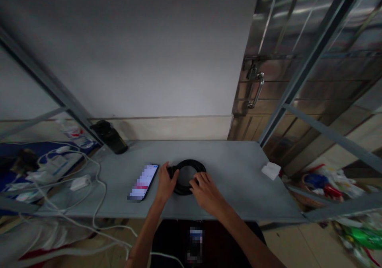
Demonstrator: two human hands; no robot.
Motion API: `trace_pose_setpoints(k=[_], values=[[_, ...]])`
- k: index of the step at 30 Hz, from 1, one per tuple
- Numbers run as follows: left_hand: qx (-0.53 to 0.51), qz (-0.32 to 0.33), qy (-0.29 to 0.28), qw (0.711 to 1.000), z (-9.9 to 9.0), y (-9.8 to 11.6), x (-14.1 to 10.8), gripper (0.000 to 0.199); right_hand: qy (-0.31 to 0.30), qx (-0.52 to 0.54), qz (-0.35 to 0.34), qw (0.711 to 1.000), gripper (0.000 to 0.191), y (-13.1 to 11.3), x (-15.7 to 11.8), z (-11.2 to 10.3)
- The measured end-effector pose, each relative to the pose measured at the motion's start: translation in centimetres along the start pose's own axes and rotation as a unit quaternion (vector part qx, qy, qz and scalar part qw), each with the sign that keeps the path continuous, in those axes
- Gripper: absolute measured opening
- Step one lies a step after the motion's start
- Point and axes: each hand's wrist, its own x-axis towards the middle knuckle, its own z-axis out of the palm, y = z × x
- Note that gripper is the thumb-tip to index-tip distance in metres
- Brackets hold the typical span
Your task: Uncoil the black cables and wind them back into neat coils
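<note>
A coiled black cable (191, 162) lies as a ring on the grey tabletop in front of me. At the coil's left side, my left hand (167, 182) has thumb and fingers closed around a dark part of it, which looks like a plug end. My right hand (204, 186) grips the coil's right side with curled fingers, and its fingertips are partly hidden. Just left of my left hand lies a phone (143, 182) with its screen lit and blurred.
A black container (110, 136) stands at the back left. White cables (100, 180), a white adapter (80, 183) and a power strip (55, 166) crowd the left. Crumpled paper (271, 170) lies at the right edge. Metal posts (301, 77) frame the table.
</note>
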Motion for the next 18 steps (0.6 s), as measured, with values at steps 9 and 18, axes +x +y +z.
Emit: trace_pose_setpoints(k=[9, 18], values=[[0.045, 0.065, -0.045, 0.996, 1.1, -2.7, -2.2, 0.061, 0.12, 0.184, 0.142, 0.965, 0.033, -5.8, -17.9, 6.5], [0.03, 0.037, -0.055, 0.997, 5.2, 0.7, -4.6, 0.053, -0.097, 0.161, 0.256, 0.948, 0.035, -8.1, -21.7, 11.3]])
